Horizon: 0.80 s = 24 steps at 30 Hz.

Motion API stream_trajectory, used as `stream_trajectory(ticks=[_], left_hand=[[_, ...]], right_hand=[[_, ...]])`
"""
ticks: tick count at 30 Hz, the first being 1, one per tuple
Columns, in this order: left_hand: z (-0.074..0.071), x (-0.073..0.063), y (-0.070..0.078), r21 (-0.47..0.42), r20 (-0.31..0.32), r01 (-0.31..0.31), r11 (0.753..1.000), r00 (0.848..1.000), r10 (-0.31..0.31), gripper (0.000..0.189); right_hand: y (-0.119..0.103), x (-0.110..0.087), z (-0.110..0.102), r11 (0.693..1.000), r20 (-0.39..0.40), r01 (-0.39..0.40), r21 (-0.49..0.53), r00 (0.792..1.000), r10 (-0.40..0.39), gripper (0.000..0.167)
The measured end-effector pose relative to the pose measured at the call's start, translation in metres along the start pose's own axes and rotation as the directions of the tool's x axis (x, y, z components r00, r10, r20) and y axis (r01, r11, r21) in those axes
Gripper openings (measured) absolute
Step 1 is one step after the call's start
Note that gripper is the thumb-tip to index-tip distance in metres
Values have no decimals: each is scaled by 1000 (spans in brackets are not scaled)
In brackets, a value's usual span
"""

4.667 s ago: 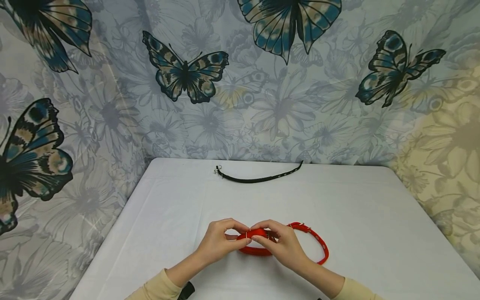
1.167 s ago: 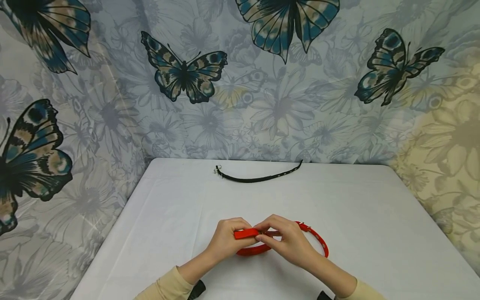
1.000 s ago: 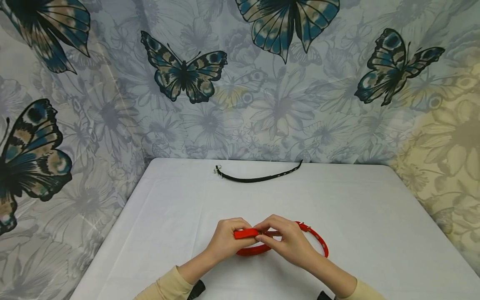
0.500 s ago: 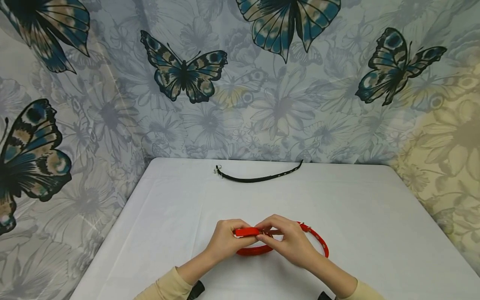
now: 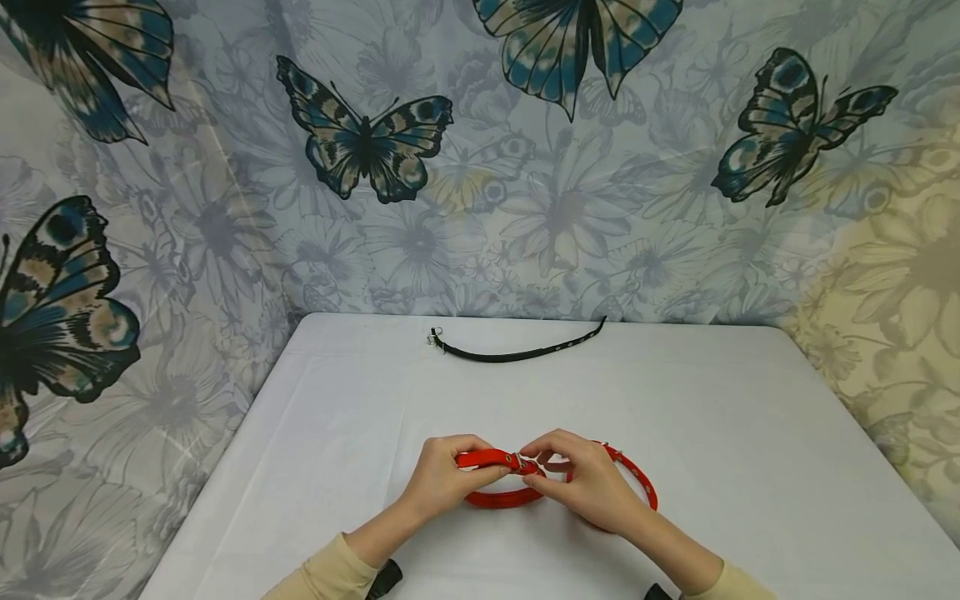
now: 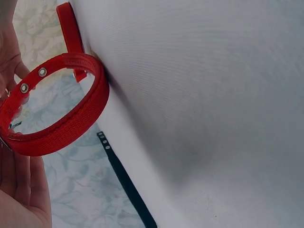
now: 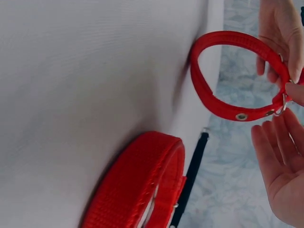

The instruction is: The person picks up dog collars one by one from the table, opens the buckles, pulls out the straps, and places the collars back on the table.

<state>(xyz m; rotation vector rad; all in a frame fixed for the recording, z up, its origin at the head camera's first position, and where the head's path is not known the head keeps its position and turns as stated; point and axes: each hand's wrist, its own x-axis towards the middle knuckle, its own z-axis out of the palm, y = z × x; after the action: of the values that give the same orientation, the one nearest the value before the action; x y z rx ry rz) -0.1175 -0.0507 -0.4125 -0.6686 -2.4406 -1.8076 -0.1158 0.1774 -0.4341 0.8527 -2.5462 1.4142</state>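
A red collar with metal eyelets and a buckle is held as a closed loop between both hands. My left hand pinches its strap, whose loose end runs left over the fingers. With thumb and fingertips, my right hand pinches the collar by the buckle. In the right wrist view, a metal ring shows on the held collar near the fingertips. A second red collar lies on the table just beyond the right hand, partly hidden by it.
Toward the back of the white table lies a black collar, stretched out in a shallow curve with metal fittings at its left end. A butterfly-patterned cloth stands behind the table and along its sides.
Earlier the hands bent the strap at the buckle. Now the strap end extends further left through the buckle area, with eyelets showing; the left hand has shifted slightly left.
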Motion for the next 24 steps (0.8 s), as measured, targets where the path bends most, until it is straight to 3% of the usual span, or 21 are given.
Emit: stream_trajectory(ticks=[7,11,18,24], left_hand=[[-4,-1,-2,-33,14,53,998,999,-53,10],[-5,-2,-3,-33,9,51,998,999,-50,9],[-7,-3,-7,-24,-8,43,999,999,-44,9],[-11,-4,-10,-54,-11,78,996,997,-78,9]], right_hand=[[6,-2,0,995,37,-98,36,995,96,17],[7,-1,1,990,40,-130,53,991,128,15],[9,-1,2,989,37,-140,51,990,139,14],[8,0,2,994,18,-111,24,994,110,16]])
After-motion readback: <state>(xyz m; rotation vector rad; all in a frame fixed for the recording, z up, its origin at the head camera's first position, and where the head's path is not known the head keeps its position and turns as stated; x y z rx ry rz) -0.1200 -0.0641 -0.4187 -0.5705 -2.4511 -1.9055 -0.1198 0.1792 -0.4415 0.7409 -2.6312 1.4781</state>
